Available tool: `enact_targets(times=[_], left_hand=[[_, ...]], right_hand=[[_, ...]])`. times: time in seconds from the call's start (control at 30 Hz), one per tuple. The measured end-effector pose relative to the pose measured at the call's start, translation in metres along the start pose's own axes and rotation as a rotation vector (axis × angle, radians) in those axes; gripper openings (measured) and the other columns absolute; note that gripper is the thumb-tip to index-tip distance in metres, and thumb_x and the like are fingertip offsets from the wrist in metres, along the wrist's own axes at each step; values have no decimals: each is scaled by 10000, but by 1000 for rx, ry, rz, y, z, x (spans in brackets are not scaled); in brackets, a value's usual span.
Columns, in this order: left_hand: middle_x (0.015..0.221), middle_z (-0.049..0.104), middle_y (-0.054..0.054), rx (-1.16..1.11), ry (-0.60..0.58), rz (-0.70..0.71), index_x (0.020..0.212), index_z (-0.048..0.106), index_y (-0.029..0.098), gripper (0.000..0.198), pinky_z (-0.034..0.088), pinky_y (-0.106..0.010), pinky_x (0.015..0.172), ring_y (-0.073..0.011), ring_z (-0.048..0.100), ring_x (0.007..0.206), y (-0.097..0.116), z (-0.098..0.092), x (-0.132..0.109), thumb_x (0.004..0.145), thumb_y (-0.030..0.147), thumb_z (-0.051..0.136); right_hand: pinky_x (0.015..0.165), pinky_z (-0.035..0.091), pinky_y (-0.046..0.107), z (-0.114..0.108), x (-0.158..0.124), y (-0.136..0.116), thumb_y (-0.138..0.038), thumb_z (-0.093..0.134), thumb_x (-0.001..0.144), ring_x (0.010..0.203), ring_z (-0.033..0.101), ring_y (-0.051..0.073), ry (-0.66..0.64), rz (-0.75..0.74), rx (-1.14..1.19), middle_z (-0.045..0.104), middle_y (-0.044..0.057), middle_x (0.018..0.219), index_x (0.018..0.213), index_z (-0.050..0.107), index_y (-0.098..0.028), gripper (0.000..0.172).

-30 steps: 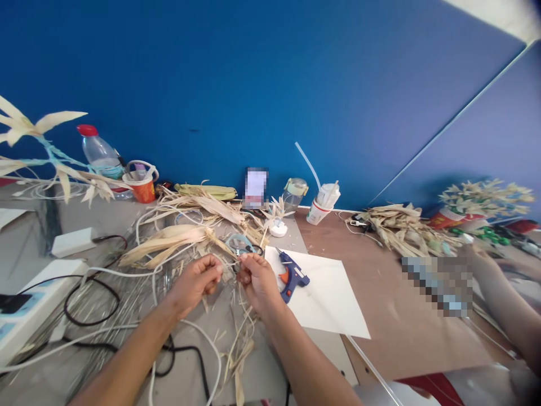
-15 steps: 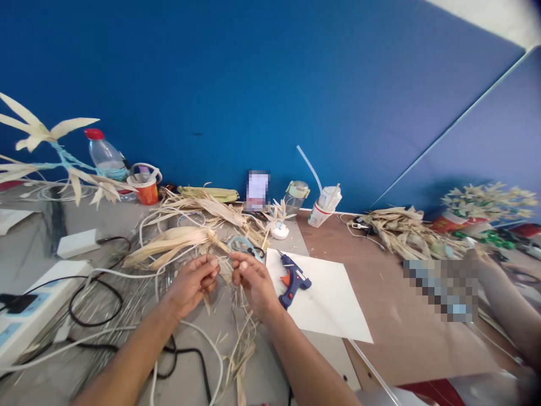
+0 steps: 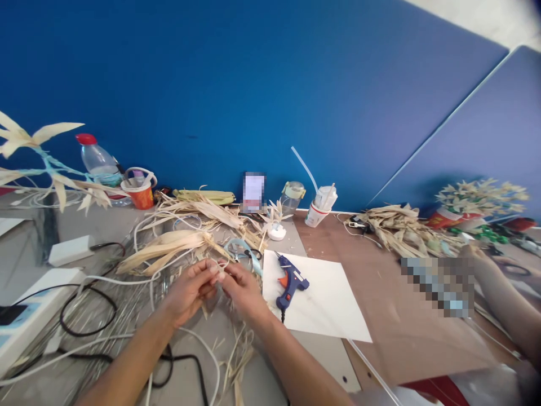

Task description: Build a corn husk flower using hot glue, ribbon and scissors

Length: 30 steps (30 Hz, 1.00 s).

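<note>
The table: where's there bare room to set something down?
The widest free patch is the brown tabletop right of the white paper, in front of the husks there. The paper is bare right of the glue gun. It's crowded from the power strip to the hands.

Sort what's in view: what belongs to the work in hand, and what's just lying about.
Likely part of the work:
- thin pale strand, apparently pinched between left hand and right hand
- dried husks
- glue gun, probably

Apparently just lying about:
- red-capped bottle
- lidded jar
- orange cup
</note>
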<state>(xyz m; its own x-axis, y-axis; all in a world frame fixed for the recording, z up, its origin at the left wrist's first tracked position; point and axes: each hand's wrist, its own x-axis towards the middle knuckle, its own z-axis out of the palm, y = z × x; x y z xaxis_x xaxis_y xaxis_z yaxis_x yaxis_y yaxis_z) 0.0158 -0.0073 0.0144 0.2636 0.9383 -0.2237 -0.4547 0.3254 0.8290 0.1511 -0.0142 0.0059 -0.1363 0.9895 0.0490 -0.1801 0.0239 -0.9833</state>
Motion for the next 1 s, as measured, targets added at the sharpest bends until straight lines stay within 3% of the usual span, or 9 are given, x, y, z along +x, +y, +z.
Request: enact_targets(times=[0.1, 0.2, 0.33, 0.6, 1.0], left_hand=[[515, 407, 76, 26, 26, -40, 689, 536, 149, 264, 250, -145, 383, -23, 305, 402, -6, 3, 0, 662, 308, 744], [507, 407, 78, 71, 22, -34, 662, 516, 149, 291, 221, -145, 371, -20, 285, 393, -10, 4, 2, 667, 338, 738], [511, 431, 72, 131, -3, 2, 625, 486, 148, 316, 209, -145, 379, -15, 247, 394, -13, 3, 4, 692, 356, 714], [488, 403, 78, 213, -19, 29, 612, 488, 152, 322, 209, -165, 398, -24, 237, 400, -14, 3, 3, 679, 369, 715], [488, 426, 68, 337, -9, 28, 618, 472, 160, 364, 207, -178, 400, -47, 311, 411, -16, 2, 3, 661, 435, 706]], right_hand=[[766, 421, 279, 4, 0, 1, -297, 628, 738, 820, 554, 161, 47, -129, -86, 633, 17, 793, 752, 725, -209, 132], [638, 417, 256, 6, 3, 2, -262, 620, 717, 679, 529, 133, 140, -92, 27, 609, 3, 720, 785, 738, -216, 144], [456, 282, 219, 6, 6, 1, -265, 629, 675, 447, 358, 65, 190, 26, 246, 487, -46, 543, 699, 710, -170, 128], [425, 210, 209, 10, 6, 8, -266, 644, 641, 409, 288, 54, 261, 87, 377, 405, -81, 419, 531, 527, -166, 189], [418, 240, 201, 13, 6, 8, -316, 670, 614, 405, 300, 55, 302, 103, 360, 397, -88, 421, 522, 428, -189, 288]])
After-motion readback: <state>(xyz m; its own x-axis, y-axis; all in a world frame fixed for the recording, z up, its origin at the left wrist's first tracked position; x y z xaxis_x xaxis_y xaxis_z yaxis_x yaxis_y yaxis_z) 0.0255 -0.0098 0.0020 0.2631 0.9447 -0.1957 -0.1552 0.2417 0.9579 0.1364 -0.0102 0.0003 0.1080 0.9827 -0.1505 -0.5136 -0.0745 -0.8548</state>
